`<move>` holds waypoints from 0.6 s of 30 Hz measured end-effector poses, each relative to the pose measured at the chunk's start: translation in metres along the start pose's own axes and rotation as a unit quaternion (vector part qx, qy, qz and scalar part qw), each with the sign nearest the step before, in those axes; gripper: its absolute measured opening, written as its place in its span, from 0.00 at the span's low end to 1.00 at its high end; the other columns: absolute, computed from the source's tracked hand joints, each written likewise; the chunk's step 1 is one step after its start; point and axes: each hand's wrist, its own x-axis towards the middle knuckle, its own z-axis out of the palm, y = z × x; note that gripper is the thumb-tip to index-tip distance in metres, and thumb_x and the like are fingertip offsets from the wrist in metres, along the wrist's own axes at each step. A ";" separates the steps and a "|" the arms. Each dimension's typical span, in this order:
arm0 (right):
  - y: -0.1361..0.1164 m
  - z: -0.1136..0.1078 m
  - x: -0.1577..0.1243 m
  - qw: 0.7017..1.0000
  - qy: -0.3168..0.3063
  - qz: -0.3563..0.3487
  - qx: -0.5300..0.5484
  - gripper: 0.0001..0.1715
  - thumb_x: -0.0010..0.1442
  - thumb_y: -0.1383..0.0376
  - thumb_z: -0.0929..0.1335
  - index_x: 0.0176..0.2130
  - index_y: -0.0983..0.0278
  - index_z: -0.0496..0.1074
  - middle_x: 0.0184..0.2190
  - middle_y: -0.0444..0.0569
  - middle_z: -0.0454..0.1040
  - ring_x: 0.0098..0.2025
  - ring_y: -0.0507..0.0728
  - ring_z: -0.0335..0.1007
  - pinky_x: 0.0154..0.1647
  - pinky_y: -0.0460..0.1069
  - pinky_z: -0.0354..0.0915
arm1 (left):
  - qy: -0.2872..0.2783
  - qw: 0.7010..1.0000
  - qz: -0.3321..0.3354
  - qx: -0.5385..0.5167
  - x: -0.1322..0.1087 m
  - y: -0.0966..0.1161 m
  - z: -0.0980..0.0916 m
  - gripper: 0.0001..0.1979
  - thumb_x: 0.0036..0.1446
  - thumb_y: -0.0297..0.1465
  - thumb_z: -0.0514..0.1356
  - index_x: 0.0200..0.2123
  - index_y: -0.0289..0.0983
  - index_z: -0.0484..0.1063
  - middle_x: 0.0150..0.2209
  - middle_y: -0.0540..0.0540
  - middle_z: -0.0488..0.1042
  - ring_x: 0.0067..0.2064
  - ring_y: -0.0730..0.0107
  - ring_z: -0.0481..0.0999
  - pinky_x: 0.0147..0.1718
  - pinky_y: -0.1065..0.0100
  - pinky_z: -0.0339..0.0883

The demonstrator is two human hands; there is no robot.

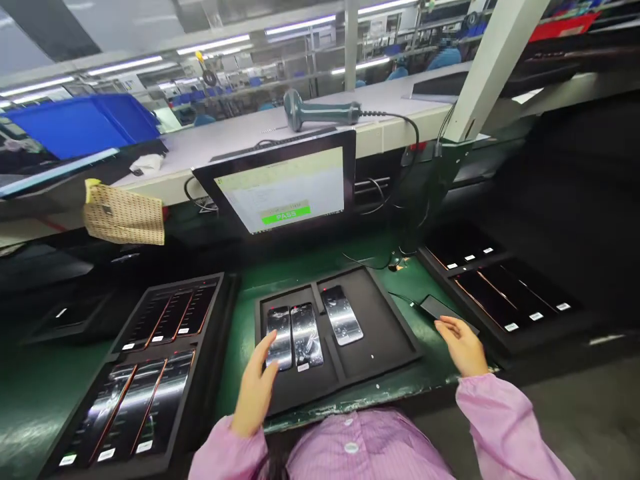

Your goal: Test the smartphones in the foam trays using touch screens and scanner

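My left hand has its index finger and thumb apart, over the left edge of a dark glossy phone in a black foam tray. Beside that phone lies a second one with a white label at its lower end. A third phone sits tilted across the tray's divider. To the right of the tray, my right hand has bent fingers closed at a slim black phone-like device, covering part of it. A thin cable ends near the device's far end.
A foam tray of phones stands at the left, another at the right. Behind, a monitor reads PASS. A barcode scanner lies on the shelf above, its coiled cord hanging right. A blue bin is at upper left.
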 end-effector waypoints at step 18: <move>-0.001 0.125 -0.057 0.844 -0.398 -0.155 -0.324 0.52 0.42 0.59 0.70 0.60 0.69 0.47 0.63 0.64 0.44 0.65 0.68 0.31 0.62 0.66 0.39 | -0.047 0.878 0.011 0.475 0.006 -0.062 0.074 0.43 0.43 0.50 0.56 0.58 0.30 0.55 0.61 0.30 0.54 0.61 0.39 0.50 0.53 0.37 0.40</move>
